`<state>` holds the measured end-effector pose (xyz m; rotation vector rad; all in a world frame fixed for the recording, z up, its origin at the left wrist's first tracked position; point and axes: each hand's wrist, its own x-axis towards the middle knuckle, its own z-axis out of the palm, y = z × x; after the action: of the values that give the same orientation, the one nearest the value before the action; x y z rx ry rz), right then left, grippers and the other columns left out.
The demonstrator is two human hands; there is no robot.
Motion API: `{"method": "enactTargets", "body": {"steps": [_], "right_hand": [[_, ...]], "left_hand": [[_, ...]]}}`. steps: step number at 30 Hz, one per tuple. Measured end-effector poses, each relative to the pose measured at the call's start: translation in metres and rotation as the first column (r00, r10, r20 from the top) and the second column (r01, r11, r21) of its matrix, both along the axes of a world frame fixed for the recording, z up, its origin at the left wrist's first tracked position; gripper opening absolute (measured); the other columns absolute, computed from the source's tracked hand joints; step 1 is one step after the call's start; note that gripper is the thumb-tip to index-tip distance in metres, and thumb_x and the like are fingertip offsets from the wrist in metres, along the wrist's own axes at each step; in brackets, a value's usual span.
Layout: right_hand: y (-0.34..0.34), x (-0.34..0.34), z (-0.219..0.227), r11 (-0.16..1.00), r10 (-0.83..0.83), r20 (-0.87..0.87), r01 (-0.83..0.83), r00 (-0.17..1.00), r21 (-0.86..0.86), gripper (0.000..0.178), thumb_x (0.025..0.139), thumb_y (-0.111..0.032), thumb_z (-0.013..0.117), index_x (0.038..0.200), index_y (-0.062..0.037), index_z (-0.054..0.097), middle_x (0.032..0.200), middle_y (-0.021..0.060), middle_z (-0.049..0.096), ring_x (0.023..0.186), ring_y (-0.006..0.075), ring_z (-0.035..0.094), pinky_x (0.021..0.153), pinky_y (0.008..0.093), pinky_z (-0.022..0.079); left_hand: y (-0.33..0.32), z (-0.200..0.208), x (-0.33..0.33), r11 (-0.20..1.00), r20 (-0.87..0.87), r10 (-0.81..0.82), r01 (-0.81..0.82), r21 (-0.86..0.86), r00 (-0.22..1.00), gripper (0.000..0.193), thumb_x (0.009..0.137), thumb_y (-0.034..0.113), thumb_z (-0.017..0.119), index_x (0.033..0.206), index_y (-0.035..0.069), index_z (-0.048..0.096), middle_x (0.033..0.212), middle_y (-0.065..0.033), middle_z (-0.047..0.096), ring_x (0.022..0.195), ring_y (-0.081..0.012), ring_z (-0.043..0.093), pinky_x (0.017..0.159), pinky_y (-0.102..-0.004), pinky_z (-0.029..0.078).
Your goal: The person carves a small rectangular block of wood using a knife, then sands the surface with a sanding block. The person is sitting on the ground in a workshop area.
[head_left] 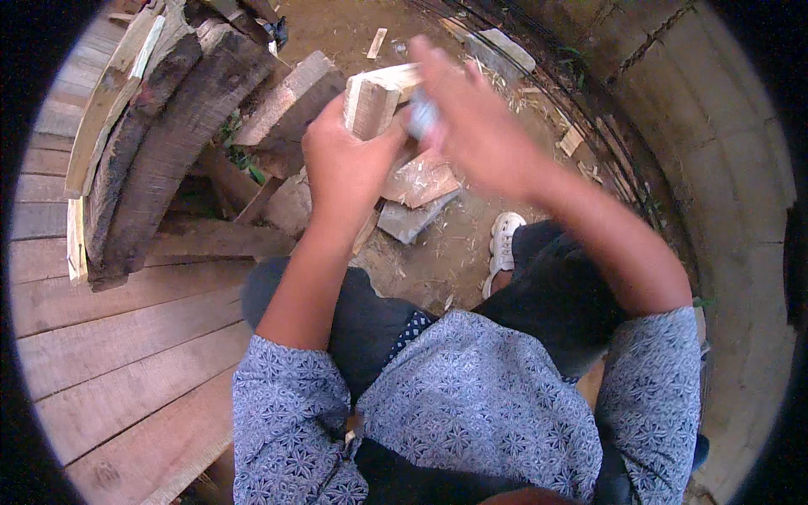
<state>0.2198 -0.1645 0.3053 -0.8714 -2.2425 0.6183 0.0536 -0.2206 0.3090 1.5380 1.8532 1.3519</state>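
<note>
My left hand (349, 156) is wrapped round a short block of pale, freshly cut wood (370, 105), which is held up in front of me with its end grain toward me. Over the far right side of the block is my right hand (471, 114), smeared by motion, its fingers pointing up and away. A small pale-blue thing (422, 118) shows by its thumb and palm, too blurred to name. Whether the right hand grips it or only touches it is hidden.
Rough curved timbers (172, 143) stack at the left, on a plank platform (126, 345). A thick wood block (295, 101) lies beside them. Below my hands lie a flat wood piece (421, 178) and a grey slab (412, 220). Shavings litter the dirt; a block wall (724, 168) rises right.
</note>
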Motion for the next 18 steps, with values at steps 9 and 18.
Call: {"method": "enactTargets", "body": {"steps": [9, 18], "right_hand": [[0.023, 0.001, -0.003, 0.968, -0.058, -0.007, 0.055, 0.998, -0.246, 0.100, 0.093, -0.070, 0.033, 0.145, 0.0142, 0.025, 0.151, 0.0343, 0.027, 0.144, 0.0422, 0.027, 0.119, 0.0497, 0.018], [0.013, -0.001, -0.008, 0.992, -0.082, 0.104, 0.091, 0.991, -0.090, 0.096, 0.093, -0.065, 0.041, 0.144, 0.0144, 0.027, 0.151, 0.0326, 0.030, 0.144, 0.0410, 0.027, 0.118, 0.0509, 0.019]], "left_hand": [[-0.001, -0.010, 0.005, 0.997, 0.139, -0.017, 0.027, -0.068, 0.990, 0.032, 0.076, 0.016, 0.079, 0.103, 0.001, 0.071, 0.091, -0.0089, 0.073, 0.079, -0.0153, 0.068, 0.075, -0.0317, 0.053], [0.005, -0.022, 0.004, 0.996, 0.214, -0.028, 0.046, -0.078, 0.976, 0.035, 0.074, 0.022, 0.082, 0.101, 0.002, 0.071, 0.086, -0.0072, 0.073, 0.077, -0.0130, 0.067, 0.072, -0.0306, 0.053]]}}
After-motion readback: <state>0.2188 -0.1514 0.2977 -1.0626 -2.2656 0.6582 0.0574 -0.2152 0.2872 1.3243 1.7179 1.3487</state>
